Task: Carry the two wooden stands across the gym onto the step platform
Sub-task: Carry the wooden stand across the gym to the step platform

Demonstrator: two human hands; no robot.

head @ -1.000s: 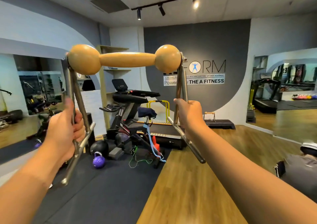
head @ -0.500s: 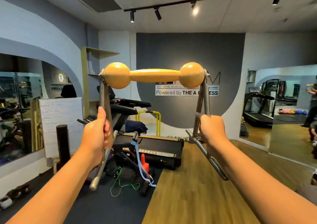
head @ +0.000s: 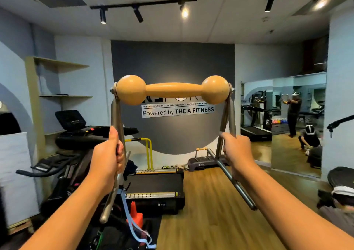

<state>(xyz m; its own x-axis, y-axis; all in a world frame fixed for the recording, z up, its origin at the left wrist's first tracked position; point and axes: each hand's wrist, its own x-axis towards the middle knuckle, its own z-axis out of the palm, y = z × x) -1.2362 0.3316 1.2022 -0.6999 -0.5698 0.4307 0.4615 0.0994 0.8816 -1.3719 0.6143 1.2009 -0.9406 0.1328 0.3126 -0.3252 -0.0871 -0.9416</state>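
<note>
I hold a wooden stand [head: 173,90] up in front of me: a tan wooden bar with a ball at each end, carried on grey metal legs. My left hand [head: 107,158] is closed around the left leg. Gripping the right leg is my right hand [head: 237,152]. Far ahead by the grey wall, the dark step platform [head: 199,163] lies on the floor. A second small wooden stand [head: 201,150] rests on top of it.
A black treadmill [head: 155,188] lies on the floor straight ahead. An exercise bike [head: 76,140] and loose gear crowd the left, with an orange cone [head: 135,213] low down. Wooden floor [head: 210,211] runs toward the platform. A mirror [head: 283,123] stands right; a person crouches at the right edge.
I have moved forward across the gym: the treadmill, wall sign and step platform are nearer. The stand sits lower and more centred in view, still gripped by both hands.
</note>
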